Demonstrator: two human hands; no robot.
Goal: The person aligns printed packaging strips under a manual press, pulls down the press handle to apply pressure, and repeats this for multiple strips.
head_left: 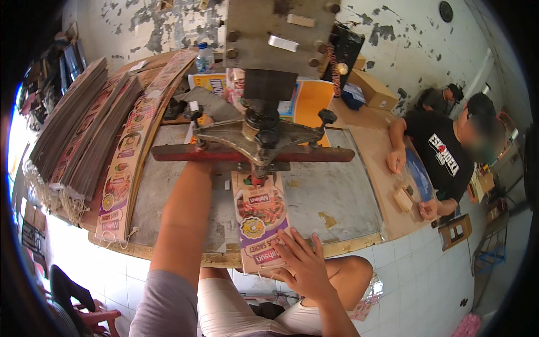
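A long printed card strip [258,210], with food pictures and a purple band, lies lengthwise under the press and overhangs the table's near edge. On its near end my right hand [303,264] rests flat, fingers spread. My left forearm [185,213] reaches forward beneath the press's red crossbar [331,155]. Beyond the bar only a little of my left hand [208,122] shows; its fingers are hidden behind the metal arm. The press head [261,121], with black knobs, stands over the strip's far part. A string hangs at the strip's near end.
Bundled stacks of card strips [67,123] with strings fill the left side, next to a pile of printed strips [126,163]. A water bottle [204,58] stands behind. At right a co-worker [438,151] sits by a wooden block [403,199]; a cardboard box [373,90] is farther back.
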